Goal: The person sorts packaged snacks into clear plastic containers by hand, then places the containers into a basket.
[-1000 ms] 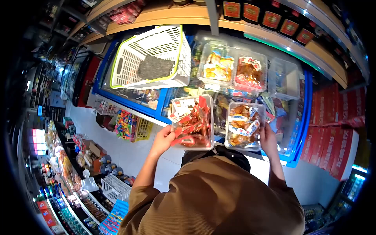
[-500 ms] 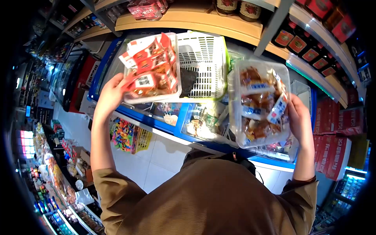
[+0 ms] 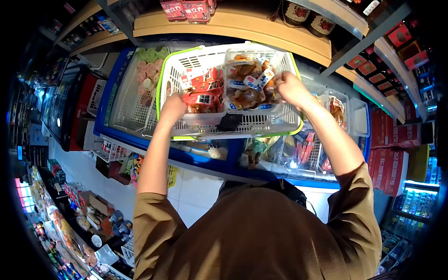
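A white slotted basket (image 3: 284,122) with a green rim rests on the blue-edged chest freezer. Inside its left part sits a clear plastic tub (image 3: 211,117) of red-and-white snack packets (image 3: 205,86). My left hand (image 3: 173,108) is closed on that tub's left edge, fingers partly hidden. At the right, a second clear tub (image 3: 229,108) holds brown food packets (image 3: 254,80) with blue-and-white labels. My right hand (image 3: 290,88) grips its right edge. This tub is within the basket's outline and sits slightly higher than the first. A dark item (image 3: 228,122) lies on the basket floor below both.
The blue-framed chest freezer (image 3: 108,100) spans beneath the basket, with packaged goods seen through its top. A wooden shelf (image 3: 233,25) with pink boxes (image 3: 196,11) and jars runs behind. Another tub (image 3: 338,109) with brown packets stands at right, near stacked red cartons (image 3: 389,170).
Both tubs have moved inward, the left one rightward and the right one leftward, into the basket. More of the basket and the freezer's left end now shows.
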Tool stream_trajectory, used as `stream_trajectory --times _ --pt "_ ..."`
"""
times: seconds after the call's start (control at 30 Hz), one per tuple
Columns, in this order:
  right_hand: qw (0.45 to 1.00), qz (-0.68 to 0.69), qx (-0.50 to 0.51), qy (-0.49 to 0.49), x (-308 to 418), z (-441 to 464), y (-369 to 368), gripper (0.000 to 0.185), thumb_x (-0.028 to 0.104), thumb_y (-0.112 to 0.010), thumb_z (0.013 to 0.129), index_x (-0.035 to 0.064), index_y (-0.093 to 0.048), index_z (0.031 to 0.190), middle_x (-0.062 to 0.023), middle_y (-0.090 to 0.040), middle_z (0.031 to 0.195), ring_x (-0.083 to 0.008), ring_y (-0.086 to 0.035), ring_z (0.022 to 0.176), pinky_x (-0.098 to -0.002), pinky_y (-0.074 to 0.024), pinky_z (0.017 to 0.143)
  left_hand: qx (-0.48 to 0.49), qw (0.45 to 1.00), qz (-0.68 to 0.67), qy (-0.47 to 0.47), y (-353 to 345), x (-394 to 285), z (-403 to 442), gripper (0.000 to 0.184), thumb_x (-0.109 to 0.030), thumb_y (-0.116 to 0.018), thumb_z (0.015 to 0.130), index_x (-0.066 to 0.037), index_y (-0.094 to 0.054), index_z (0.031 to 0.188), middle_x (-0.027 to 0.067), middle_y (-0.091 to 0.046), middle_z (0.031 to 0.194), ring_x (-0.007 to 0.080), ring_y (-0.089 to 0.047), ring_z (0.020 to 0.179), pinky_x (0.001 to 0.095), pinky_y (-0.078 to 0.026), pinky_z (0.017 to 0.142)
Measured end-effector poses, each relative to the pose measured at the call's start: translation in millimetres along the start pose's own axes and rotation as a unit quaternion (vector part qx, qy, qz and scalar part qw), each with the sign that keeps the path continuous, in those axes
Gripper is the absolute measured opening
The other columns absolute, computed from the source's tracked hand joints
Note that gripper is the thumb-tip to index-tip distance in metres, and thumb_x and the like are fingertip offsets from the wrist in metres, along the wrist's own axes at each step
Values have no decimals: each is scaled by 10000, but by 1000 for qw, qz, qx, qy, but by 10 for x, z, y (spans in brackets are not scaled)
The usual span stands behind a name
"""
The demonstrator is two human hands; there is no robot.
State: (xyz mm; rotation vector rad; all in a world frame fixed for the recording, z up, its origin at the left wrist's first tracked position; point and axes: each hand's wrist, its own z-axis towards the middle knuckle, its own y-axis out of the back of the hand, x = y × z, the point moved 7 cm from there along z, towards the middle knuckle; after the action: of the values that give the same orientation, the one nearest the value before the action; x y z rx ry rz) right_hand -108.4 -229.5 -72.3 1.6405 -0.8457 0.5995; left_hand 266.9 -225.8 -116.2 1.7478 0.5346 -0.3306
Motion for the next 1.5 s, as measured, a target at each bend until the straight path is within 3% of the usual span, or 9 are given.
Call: stream_trajectory --times 0.6,0.73,0.77,0.83,0.93,1.03,1.1,1.3,1.5 --pt "978 -136 96 -128 -525 610 -781 306 113 -518 801 -172 -630 806 -278 -611 634 -343 -587 452 -433 -434 410 88 937 337 15 8 126 398 270 -204 -522 930 -99 -681 1121 188 -693 1087 302 -693 1003 414 -577 767" --pt "991 -95 15 -89 -575 594 -842 286 119 -532 817 -128 -659 748 -283 -618 631 -375 -622 494 -455 -476 465 192 969 145 52 64 64 263 257 -219 -512 933 -65 -668 1067 228 -694 979 318 -703 867 449 -550 690" --pt "984 -106 50 -132 -471 543 -800 259 114 -553 814 -111 -677 852 -286 -650 790 -374 -652 720 -427 -503 617 163 962 206 -80 -35 178 430 250 -208 -518 924 -70 -658 1078 236 -687 960 368 -687 851 458 -537 724" --pt "979 -108 73 -159 -353 493 -789 266 103 -573 809 -89 -699 943 -282 -685 931 -373 -685 928 -403 -529 762 160 954 253 -17 309 -184 81 275 -252 -527 925 -64 -654 1081 232 -676 1007 391 -659 954 454 -520 809" --pt "988 -65 45 -134 -422 577 -921 238 83 -550 800 -77 -707 879 -258 -690 828 -355 -701 760 -420 -541 655 -182 964 165 -105 752 -166 -91 417 -389 -550 927 -32 -624 1128 250 -661 1068 392 -623 1059 451 -501 878" --pt "986 -31 124 -111 -493 609 -1150 256 89 -527 806 -92 -698 865 -266 -680 787 -337 -692 644 -420 -537 549 -277 952 112 62 730 502 -123 591 -528 -557 912 9 -592 1157 275 -650 1083 404 -602 1094 421 -490 900" --pt "989 -34 99 -109 -498 581 -1196 263 104 -527 808 -98 -693 841 -260 -674 757 -335 -681 592 -429 -529 502 -29 986 -132 96 377 753 29 601 -522 -565 932 42 -546 1140 206 -666 1001 278 -650 924 368 -498 837" --pt "992 -128 11 -5 -171 479 -992 250 171 -594 780 -44 -710 829 -274 -680 850 -391 -684 860 -425 -544 778 -18 937 -349 24 174 802 41 329 -310 -524 1004 -16 -548 1149 118 -680 922 159 -644 790 289 -519 682" --pt "990 -134 45 -11 -484 534 -915 205 87 -571 749 -64 -698 806 -283 -668 821 -409 -680 810 -445 -548 743 -41 967 -250 30 220 789 2 338 -329 -533 1000 -10 -549 1111 132 -684 941 172 -648 777 302 -517 676"
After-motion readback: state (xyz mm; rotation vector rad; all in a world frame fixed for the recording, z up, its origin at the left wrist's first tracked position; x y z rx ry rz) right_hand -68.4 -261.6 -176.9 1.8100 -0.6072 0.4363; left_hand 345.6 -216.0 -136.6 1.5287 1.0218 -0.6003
